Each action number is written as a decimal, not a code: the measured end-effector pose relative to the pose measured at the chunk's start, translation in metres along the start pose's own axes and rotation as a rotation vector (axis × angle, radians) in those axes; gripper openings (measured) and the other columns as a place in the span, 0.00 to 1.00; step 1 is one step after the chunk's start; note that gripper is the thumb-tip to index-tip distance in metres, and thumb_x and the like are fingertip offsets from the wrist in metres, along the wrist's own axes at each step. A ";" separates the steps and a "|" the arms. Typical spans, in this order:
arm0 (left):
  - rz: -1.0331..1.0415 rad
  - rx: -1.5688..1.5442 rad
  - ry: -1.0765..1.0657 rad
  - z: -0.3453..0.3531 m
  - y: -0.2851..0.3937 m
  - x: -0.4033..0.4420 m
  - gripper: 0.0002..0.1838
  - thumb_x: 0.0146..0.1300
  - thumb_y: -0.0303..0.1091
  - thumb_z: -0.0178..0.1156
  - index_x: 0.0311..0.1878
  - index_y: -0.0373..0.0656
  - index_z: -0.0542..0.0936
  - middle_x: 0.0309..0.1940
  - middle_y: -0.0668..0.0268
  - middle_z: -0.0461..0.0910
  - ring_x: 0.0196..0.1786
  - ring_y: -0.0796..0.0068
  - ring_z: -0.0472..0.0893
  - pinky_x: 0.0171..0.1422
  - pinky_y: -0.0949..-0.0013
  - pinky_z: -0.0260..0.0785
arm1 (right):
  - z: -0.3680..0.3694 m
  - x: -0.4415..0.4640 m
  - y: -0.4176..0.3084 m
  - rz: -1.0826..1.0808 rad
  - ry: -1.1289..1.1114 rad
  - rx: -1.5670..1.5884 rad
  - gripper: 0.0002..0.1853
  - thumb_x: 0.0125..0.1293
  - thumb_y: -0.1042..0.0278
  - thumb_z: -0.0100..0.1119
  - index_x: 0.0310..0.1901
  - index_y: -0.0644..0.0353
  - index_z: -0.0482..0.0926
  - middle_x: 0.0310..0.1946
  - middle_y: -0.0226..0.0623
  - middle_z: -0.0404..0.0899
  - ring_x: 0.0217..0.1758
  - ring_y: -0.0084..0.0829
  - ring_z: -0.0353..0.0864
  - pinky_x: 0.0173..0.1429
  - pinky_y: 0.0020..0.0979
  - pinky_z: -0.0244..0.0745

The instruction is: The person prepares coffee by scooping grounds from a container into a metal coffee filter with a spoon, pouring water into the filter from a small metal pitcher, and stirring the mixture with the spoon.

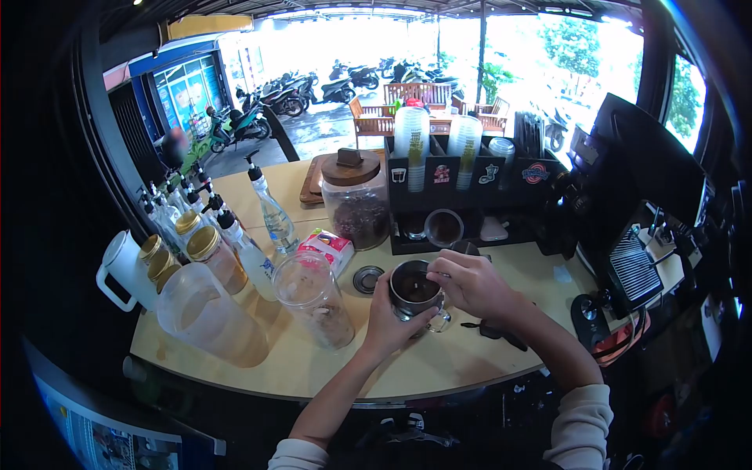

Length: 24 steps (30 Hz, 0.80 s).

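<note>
- Metal cup point(404, 301): silvery, round, open top, shiny rim, dark inside with small pale spots; contents too small to make out.
- Clear glass handle point(443, 320) shows just below it on the right; looks like a glass mug under the metal cup, mostly hidden by the hand.
- Location: near the middle of the pale wood surface point(470, 364), in front of the black cup rack point(423, 200).
- Left hand point(394, 319): clamped round the metal cup, fingers on its left side, thumb across the near side.
- Right hand point(470, 283): at the cup's right rim, fingers bent and drawn together; cannot tell if anything is pinched between them.
- Round metal lid point(368, 280): dark and silvery, ringed look, flat on the surface just left of the cup.
- Tall clear container point(317, 301): left of the left hand, apart from it, brownish stuff low inside.
- Pink-and-white packet point(329, 249): behind that container, near the wood-lidded jar point(356, 207).
</note>
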State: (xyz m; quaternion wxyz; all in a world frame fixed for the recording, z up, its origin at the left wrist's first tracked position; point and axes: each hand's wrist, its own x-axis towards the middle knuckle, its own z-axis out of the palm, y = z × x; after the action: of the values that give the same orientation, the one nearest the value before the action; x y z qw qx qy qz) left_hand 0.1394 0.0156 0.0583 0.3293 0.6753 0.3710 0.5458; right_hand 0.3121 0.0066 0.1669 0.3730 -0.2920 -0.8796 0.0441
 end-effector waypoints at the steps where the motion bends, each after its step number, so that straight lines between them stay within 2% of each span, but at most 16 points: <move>1: 0.003 -0.001 -0.006 0.000 0.000 -0.001 0.45 0.43 0.41 0.79 0.61 0.37 0.63 0.53 0.55 0.70 0.58 0.63 0.75 0.63 0.62 0.67 | 0.003 -0.001 0.002 0.000 0.003 0.013 0.07 0.60 0.73 0.63 0.36 0.62 0.74 0.30 0.38 0.75 0.30 0.44 0.79 0.31 0.39 0.73; 7: 0.009 -0.018 -0.001 0.000 0.000 -0.001 0.45 0.43 0.40 0.79 0.60 0.36 0.63 0.52 0.56 0.71 0.57 0.64 0.76 0.62 0.63 0.68 | 0.002 -0.005 0.003 0.025 -0.019 0.049 0.07 0.65 0.69 0.60 0.37 0.62 0.74 0.31 0.40 0.76 0.31 0.45 0.79 0.32 0.40 0.73; 13: 0.001 -0.012 0.011 0.000 0.000 -0.001 0.45 0.43 0.40 0.79 0.60 0.36 0.63 0.52 0.56 0.72 0.57 0.64 0.76 0.62 0.63 0.69 | -0.001 -0.007 0.003 0.064 -0.038 0.131 0.06 0.66 0.70 0.58 0.39 0.63 0.75 0.32 0.41 0.76 0.31 0.46 0.79 0.32 0.40 0.73; 16: 0.018 0.054 0.008 0.000 -0.001 -0.001 0.45 0.43 0.40 0.79 0.60 0.36 0.63 0.52 0.56 0.72 0.57 0.64 0.76 0.62 0.63 0.69 | -0.002 -0.006 0.004 0.128 -0.053 0.005 0.06 0.66 0.72 0.58 0.40 0.64 0.76 0.33 0.42 0.77 0.32 0.46 0.80 0.33 0.40 0.73; 18: -0.008 0.014 0.011 0.000 0.002 -0.001 0.45 0.42 0.40 0.79 0.60 0.35 0.63 0.53 0.55 0.71 0.57 0.64 0.76 0.63 0.63 0.68 | 0.000 -0.008 0.003 0.110 -0.031 0.170 0.06 0.65 0.73 0.58 0.40 0.65 0.75 0.34 0.43 0.78 0.32 0.46 0.80 0.34 0.41 0.73; 24: -0.011 0.007 0.005 -0.001 0.003 0.000 0.45 0.42 0.38 0.79 0.61 0.38 0.63 0.53 0.57 0.74 0.58 0.66 0.75 0.64 0.63 0.66 | -0.001 -0.009 0.005 0.121 -0.033 0.050 0.06 0.64 0.74 0.58 0.40 0.65 0.75 0.35 0.43 0.78 0.32 0.46 0.80 0.34 0.41 0.74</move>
State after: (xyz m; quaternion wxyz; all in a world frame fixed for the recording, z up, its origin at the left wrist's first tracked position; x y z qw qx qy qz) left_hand 0.1392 0.0141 0.0608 0.3291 0.6728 0.3775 0.5445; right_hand 0.3201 0.0056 0.1601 0.3624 -0.3342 -0.8650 0.0934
